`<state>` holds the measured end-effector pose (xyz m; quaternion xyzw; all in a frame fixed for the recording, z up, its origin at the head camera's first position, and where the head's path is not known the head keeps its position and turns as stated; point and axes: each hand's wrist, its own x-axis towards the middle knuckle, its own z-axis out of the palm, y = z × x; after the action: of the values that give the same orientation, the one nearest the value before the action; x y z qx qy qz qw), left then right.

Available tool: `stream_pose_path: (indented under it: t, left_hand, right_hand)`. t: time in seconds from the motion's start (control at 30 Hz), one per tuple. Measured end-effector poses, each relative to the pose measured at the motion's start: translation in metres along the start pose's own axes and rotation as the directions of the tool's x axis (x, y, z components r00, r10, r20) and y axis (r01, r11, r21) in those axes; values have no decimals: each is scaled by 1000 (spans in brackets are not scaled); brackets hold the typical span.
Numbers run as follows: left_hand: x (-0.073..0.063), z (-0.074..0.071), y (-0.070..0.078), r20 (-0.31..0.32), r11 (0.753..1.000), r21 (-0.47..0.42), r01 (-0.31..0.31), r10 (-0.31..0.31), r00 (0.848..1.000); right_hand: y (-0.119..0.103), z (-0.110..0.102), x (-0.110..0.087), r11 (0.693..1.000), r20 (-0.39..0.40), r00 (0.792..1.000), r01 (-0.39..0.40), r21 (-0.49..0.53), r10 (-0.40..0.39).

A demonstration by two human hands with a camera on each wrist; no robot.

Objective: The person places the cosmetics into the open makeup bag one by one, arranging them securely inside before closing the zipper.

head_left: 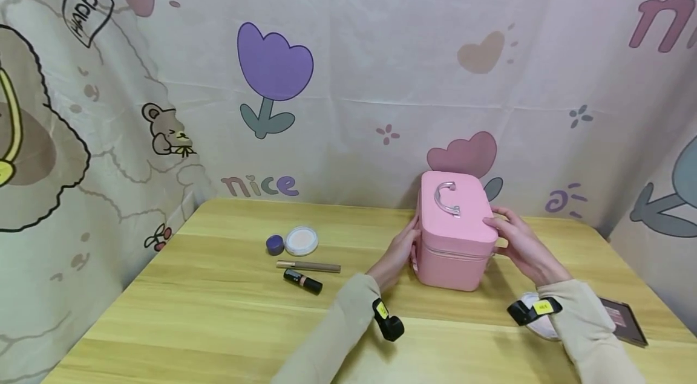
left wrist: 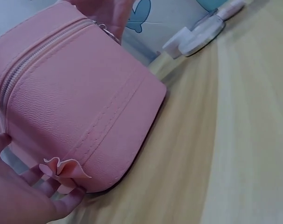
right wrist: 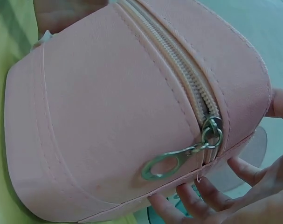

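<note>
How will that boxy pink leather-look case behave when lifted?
The boxy pink leather-look case probably stays stiff, its walls standing straight. It seems unlikely to roll, given its flat sides. The silver metal zipper pull may swing, being loosely linked.

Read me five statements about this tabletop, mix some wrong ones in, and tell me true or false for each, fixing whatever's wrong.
1. The left hand and the right hand both touch the pink case. True.
2. The handle of the case is black. False: it is silver.
3. The dark purple jar sits beside a round pale disc. True.
4. In the head view, the black tube lies to the right of the case. False: it lies to the left.
5. The right wrist view shows a metal zipper pull on the case. True.
</note>
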<state>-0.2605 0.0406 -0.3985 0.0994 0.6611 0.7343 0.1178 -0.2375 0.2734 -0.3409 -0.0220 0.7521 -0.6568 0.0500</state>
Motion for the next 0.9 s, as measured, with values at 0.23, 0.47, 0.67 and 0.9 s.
stream_pose_path:
  t: [0.23, 0.47, 0.67, 0.9]
  left_hand:
    - [-10, -13, 2, 48, 998, 67, 3, -7, 999]
    - [-20, -31, 3, 57, 993, 105, 44, -51, 997]
    - [-35, -49, 2, 75, 994, 98, 53, -60, 995]
    - [-48, -57, 3, 116, 994, 96, 47, -58, 992]
  right_hand:
    - [-1, 16, -3, 999, -31, 999, -9, 39, 10]
    - [-2, 34, -7, 999, -29, 1000, -3, 50, 4]
    - [-3, 53, -9, 999, 5, 1000, 5, 51, -5]
    - [-3, 60, -17, 997, -8, 1000, 22, 70, -21]
